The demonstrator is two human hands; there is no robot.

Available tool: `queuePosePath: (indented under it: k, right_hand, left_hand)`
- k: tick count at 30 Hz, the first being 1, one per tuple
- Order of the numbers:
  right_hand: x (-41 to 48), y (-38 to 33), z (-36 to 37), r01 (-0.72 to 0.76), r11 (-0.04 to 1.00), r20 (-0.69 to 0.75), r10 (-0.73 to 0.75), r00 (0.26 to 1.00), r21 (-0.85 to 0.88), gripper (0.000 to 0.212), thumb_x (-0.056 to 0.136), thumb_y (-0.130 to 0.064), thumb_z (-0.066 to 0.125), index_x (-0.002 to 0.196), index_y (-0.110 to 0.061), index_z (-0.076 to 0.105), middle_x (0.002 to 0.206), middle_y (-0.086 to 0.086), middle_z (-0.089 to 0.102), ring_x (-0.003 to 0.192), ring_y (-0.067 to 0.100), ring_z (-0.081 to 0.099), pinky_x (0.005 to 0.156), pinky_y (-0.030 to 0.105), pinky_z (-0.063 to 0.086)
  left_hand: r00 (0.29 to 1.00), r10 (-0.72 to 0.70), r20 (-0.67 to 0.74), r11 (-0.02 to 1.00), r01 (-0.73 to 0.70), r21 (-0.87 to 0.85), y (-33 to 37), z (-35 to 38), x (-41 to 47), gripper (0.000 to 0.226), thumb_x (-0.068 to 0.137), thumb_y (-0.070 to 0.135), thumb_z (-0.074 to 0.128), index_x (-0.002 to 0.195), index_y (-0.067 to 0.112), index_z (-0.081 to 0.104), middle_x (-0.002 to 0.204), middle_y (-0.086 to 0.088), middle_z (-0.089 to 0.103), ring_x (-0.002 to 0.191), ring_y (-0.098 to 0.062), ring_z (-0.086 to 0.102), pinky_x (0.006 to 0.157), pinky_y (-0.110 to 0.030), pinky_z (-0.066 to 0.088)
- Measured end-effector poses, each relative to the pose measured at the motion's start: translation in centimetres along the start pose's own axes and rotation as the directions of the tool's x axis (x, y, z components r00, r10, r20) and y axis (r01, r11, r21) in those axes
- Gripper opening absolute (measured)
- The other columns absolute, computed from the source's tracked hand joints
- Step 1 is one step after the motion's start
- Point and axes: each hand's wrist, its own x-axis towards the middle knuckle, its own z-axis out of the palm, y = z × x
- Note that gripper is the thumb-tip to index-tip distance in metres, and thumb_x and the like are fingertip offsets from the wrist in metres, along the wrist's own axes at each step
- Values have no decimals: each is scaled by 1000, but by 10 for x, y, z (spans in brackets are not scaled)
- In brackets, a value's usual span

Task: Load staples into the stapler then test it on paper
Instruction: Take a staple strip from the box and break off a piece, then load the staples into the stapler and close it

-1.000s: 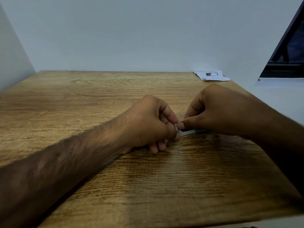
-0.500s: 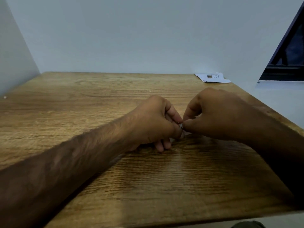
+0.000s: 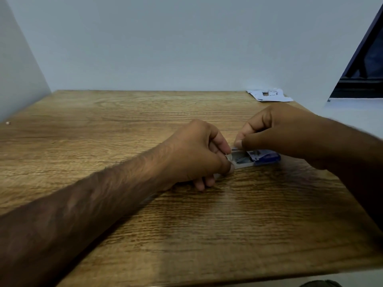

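A person's two bare hands meet near the middle of a wooden bench [image 3: 103, 125], seen from a head-worn camera looking forward and down. The left hand [image 3: 196, 154] reaches in from 8 o'clock, its forearm lying across the wood. Its fingers are curled into a loose fist, and the thumb and forefinger make a narrow grip on the near end of a small stapler [image 3: 257, 158]; what exactly they pinch is too small to tell. The right hand [image 3: 279, 133] comes in from 3 o'clock and hovers over the same item. Its thumb and forefinger are pressed together in a tight grip at the upper edge of the stapler's open metal tray, possibly on a thin silver strip, though that is unclear.

The stapler lies flat on the bench just right of centre, between the two hands. Its pale metal channel faces up and a blue body shows at its 3 o'clock end, partly under the right hand.

At 1 o'clock, near the bench's far edge by the wall, lies a small crumpled white paper [image 3: 269, 95], well apart from the hands.
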Motion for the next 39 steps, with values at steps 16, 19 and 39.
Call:
queuePosePath:
  k: [16,19,39]
  right_hand:
    - [33,-21,-27,312,924,82,-336,938,221,1,88,3,72,88,3,72,77,19,81,70,21,78,77,29,63]
    - [41,-19,-20,344,895,99,-384,918,283,5,85,3,74,90,5,72,77,22,80,71,25,78,78,32,64]
    - [48,-6,-13,330,864,29,-368,929,380,20,76,-18,83,96,-21,86,83,7,83,75,11,73,62,21,59]
  left_hand:
    - [983,123,-138,977,-145,-159,8,-20,-1,24,88,13,77,107,11,62,69,-6,74,38,-25,65,38,-27,50]
    - [964,182,-196,966,-213,-150,9,-30,-1,10,93,13,72,98,4,71,76,-10,79,39,-22,66,37,-25,50]
    - [955,238,-177,928,-170,332,9,-98,-2,24,80,41,82,91,21,76,84,0,78,64,-9,71,52,-27,52]
